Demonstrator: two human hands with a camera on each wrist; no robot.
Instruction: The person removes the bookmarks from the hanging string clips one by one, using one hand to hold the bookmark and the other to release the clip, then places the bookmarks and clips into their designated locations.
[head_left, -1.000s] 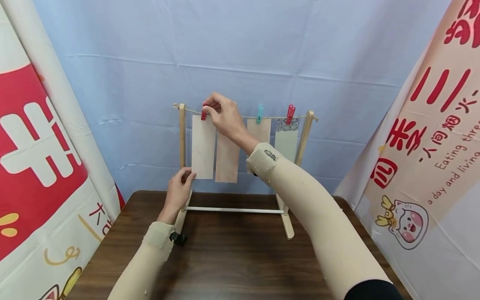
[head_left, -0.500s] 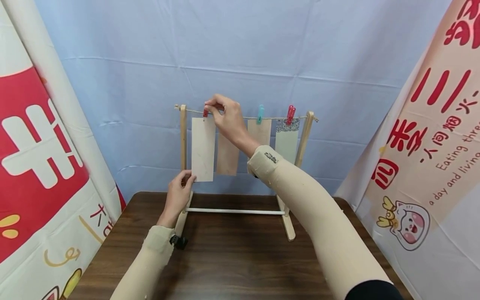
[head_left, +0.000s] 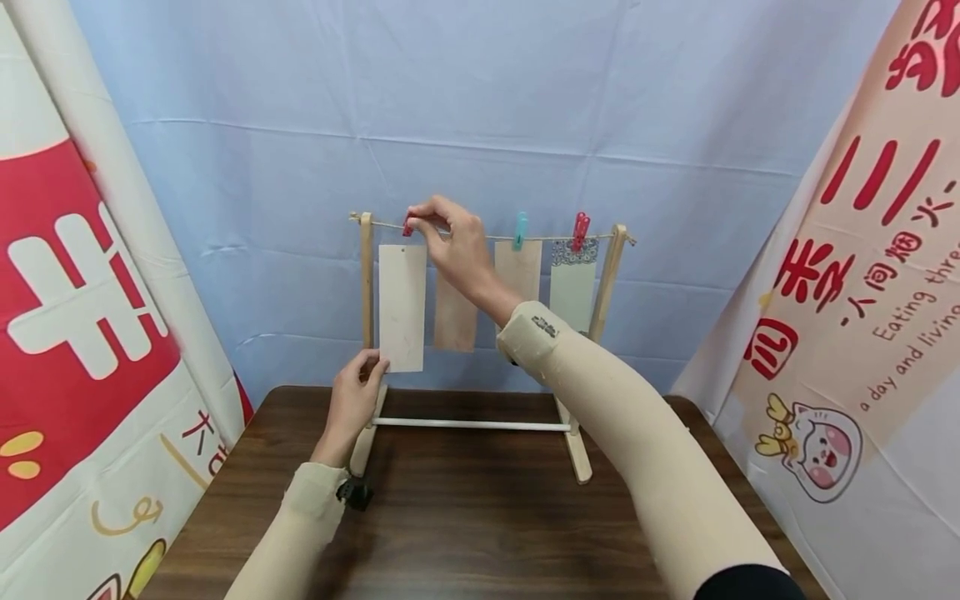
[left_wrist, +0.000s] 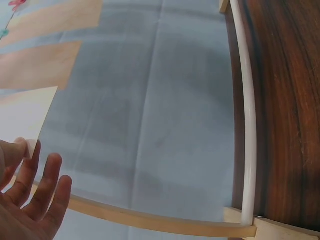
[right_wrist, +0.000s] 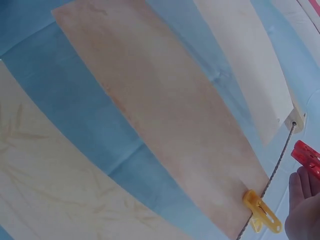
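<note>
L hand (head_left: 354, 400) pinches lower L corner of white card (head_left: 402, 308) betw. thumb & forefinger; other fingers spread loosely, slightly bent, per L wrist view. Card = long flat rect., stiff-looking, smooth, sm. hole nr top edge; hangs upright just below the string (head_left: 386, 224), nr L end of rack, top edge apart from string. R hand (head_left: 459, 246) pinches red peg (head_left: 408, 225), shiny, prob. plastic, thumb v. fingertips, nr string above card; other R fingers partly cut off in R wrist view, can't tell exact lie. Next along: pinkish card (right_wrist: 160, 110), faint mottled grain, on twisted string by yellow peg (right_wrist: 254, 201). Then beige card (head_left: 517, 267) w/ teal peg (head_left: 519, 232); pale green card (head_left: 572, 292), blue lacy band on top, w/ 2nd red peg (head_left: 580, 232). Rack (head_left: 367, 283): pale wood posts, rounded feet, round white rod (head_left: 472, 425) across bottom. Table (head_left: 465, 517) dk brown, streaky woodgrain; creased blue cloth (head_left: 480, 83) behind.
</note>
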